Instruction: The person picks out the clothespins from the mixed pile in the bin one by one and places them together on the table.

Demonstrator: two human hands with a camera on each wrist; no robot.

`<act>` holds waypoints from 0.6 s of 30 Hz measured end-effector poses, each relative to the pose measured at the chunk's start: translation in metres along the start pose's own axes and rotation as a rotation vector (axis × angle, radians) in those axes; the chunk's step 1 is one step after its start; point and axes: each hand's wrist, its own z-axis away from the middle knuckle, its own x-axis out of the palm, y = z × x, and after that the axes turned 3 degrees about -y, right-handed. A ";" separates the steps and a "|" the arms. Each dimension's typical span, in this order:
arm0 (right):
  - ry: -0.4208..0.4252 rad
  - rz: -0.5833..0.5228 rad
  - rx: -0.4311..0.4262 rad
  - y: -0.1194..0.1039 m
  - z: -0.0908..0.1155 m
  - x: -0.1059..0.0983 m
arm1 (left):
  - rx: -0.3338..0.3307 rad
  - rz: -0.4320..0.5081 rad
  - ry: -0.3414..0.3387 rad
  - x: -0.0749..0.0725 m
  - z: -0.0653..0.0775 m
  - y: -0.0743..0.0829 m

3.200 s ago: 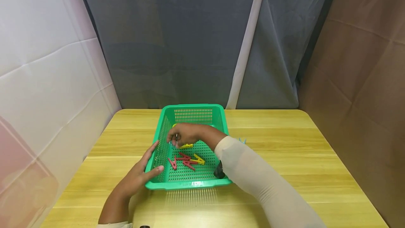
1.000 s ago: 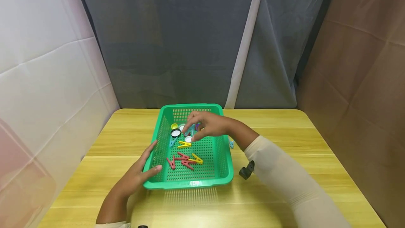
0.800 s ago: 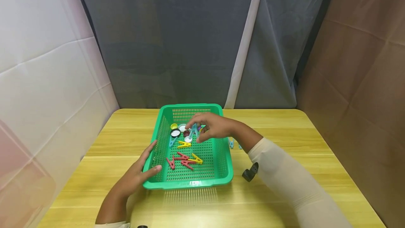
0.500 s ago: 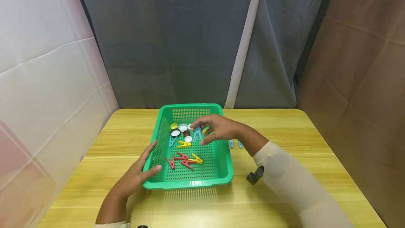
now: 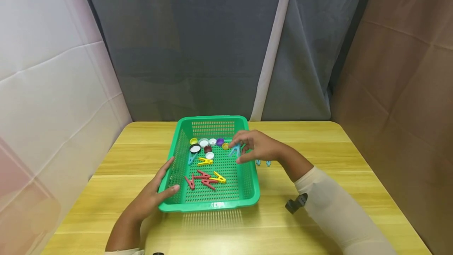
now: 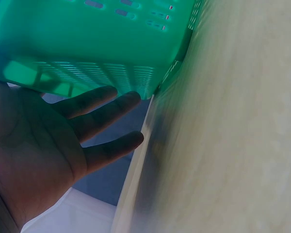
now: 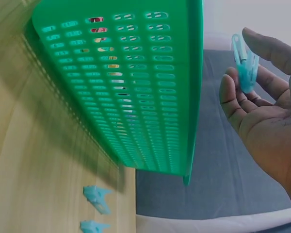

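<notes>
A green plastic basket [image 5: 216,206] stands on the table. My left hand [image 5: 152,192] rests on its left rim, the thumb over the edge and the fingers straight along the outside; the left wrist view shows several straight fingers beside the wall. Over the basket's right side, my right hand [image 5: 260,145] holds a light blue clothespin [image 7: 246,68] between thumb and fingers. Inside lie red clothespins [image 5: 209,184], yellow clothespins [image 5: 205,162] and another blue clothespin [image 5: 192,158]. Toward the back sit several bottle caps, among them a purple cap [image 5: 220,141] and a maroon cap [image 5: 207,149].
Two blue clothespins [image 5: 258,163] lie on the wooden table [image 5: 318,168] just right of the basket. A black strap piece [image 5: 296,204] hangs at my right sleeve. Grey cloth [image 5: 198,50] hangs behind the table, with pale and brown cloth at the sides.
My right hand has moved right across the basket with the blue clothespin, uncovering the bottle caps at the back. The left hand has stayed on the rim.
</notes>
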 end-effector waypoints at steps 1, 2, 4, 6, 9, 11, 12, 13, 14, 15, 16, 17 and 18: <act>0.004 -0.008 -0.008 0.002 0.001 0.000 | 0.002 0.003 -0.001 0.000 0.000 0.000; 0.010 -0.019 -0.012 0.003 0.003 0.000 | 0.003 0.006 -0.003 0.000 0.000 0.000; 0.024 -0.040 -0.018 0.004 0.006 -0.001 | 0.004 0.013 -0.006 -0.001 0.000 -0.001; 0.040 -0.057 -0.030 0.006 0.010 -0.001 | 0.004 0.020 -0.010 -0.001 -0.001 -0.001; 0.068 -0.063 -0.039 0.009 0.016 -0.003 | 0.009 0.023 -0.013 -0.001 -0.001 -0.001; 0.091 -0.062 -0.040 0.011 0.020 -0.004 | 0.016 0.022 -0.014 0.000 -0.001 -0.001; 0.104 -0.062 -0.037 0.012 0.023 -0.004 | 0.020 0.021 -0.014 0.000 -0.001 -0.001; 0.117 -0.060 -0.034 0.013 0.025 -0.005 | 0.022 0.020 -0.015 0.000 -0.002 -0.001; 0.130 -0.059 -0.033 0.015 0.027 -0.005 | 0.024 0.019 -0.014 0.000 -0.002 0.000; 0.143 -0.060 -0.031 0.017 0.029 -0.006 | 0.025 0.017 -0.013 0.000 -0.002 0.000; 0.155 -0.058 -0.030 0.019 0.031 -0.006 | 0.024 0.016 -0.013 0.000 -0.002 0.000; 0.168 -0.055 -0.030 0.021 0.034 -0.007 | 0.024 0.012 -0.011 0.000 -0.001 0.001; 0.180 -0.050 -0.030 0.023 0.036 -0.008 | 0.024 0.008 -0.010 0.000 -0.001 0.001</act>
